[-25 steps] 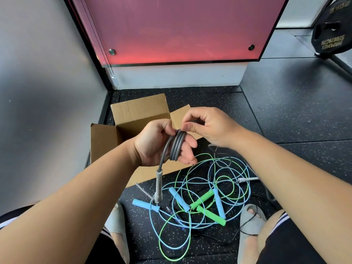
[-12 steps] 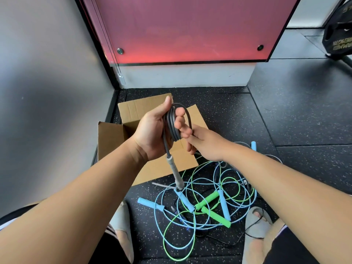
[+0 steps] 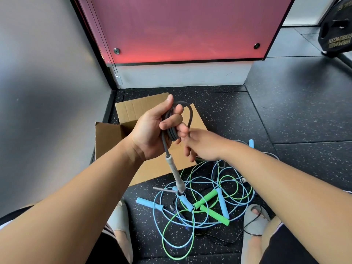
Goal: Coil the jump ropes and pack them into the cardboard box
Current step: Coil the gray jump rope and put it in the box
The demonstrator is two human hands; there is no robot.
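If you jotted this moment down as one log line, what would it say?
step: coiling grey rope | left hand: grip on coil, handle dangling | right hand: at the loop | box: open | blue and green ropes: tangled on floor

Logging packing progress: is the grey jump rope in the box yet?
Out. The left hand holds the coiled grey jump rope above the cardboard box.

Bright, even light; sharp centre; wide-angle bending at edges.
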